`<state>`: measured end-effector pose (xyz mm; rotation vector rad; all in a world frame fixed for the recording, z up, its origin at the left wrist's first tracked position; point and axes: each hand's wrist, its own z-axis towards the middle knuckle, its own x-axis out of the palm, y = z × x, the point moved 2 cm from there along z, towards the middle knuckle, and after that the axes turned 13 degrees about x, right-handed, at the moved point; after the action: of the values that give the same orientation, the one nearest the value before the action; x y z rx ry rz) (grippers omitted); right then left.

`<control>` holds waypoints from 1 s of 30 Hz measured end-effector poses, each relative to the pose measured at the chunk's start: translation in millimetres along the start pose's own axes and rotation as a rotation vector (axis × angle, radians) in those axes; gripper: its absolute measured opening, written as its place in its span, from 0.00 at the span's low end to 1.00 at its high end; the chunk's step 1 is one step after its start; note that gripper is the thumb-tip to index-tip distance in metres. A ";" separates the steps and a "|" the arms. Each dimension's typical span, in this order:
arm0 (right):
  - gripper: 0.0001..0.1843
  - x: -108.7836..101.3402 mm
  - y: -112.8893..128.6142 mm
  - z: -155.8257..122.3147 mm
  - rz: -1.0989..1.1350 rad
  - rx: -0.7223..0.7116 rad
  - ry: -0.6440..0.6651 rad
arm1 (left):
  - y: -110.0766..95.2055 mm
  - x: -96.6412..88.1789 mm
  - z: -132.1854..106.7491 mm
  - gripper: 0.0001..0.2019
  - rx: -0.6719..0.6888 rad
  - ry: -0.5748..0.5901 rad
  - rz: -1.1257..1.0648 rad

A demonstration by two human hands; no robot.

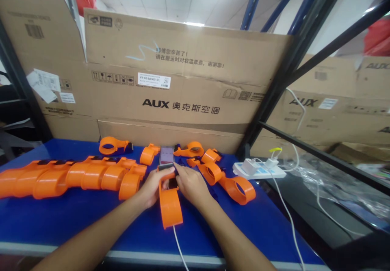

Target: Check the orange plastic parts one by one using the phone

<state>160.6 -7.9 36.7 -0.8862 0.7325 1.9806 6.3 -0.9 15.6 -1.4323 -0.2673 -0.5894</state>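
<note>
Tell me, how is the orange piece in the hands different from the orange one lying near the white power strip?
The held orange piece is gripped at its far end by the left hand and right hand; the loose orange piece lies untouched on the blue table. The held orange piece's loop points toward the person; the loose orange piece's loop points right. Both are bright orange with a round loop.
</note>
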 end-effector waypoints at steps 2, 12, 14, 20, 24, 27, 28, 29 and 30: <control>0.26 1.7 -0.3 -1.0 0.010 0.000 -0.027 | -0.1 -1.7 -1.0 0.22 0.044 -0.024 0.056; 0.32 -5.5 1.1 -1.4 0.219 0.015 -0.017 | -2.0 -0.7 0.2 0.23 0.054 -0.023 0.050; 0.32 -11.1 1.4 0.4 0.280 0.022 0.007 | -3.1 0.4 -0.1 0.24 0.030 -0.018 0.025; 0.16 -21.5 1.2 10.0 0.422 0.115 0.069 | -5.3 2.0 2.2 0.26 0.021 0.012 -0.002; 0.13 -24.1 -12.8 14.9 0.397 0.325 -0.106 | -7.0 3.5 1.9 0.26 0.019 0.021 -0.001; 0.12 -24.8 -29.7 18.5 0.287 0.384 -0.210 | -7.3 5.1 0.2 0.25 -0.006 0.034 -0.013; 0.12 -24.4 -34.5 19.9 0.232 0.373 -0.213 | -6.9 5.4 -0.2 0.25 -0.012 0.034 -0.013; 0.11 -23.3 -38.4 21.2 0.172 0.358 -0.197 | -6.3 5.6 -0.4 0.25 -0.014 0.033 -0.011; 0.11 -21.7 -41.1 22.4 0.108 0.344 -0.164 | -5.6 5.7 -0.5 0.25 -0.012 0.031 -0.005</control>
<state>197.7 19.3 60.2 -0.4834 1.0041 1.9149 8.0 -2.7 23.1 -1.4335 -0.2432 -0.6182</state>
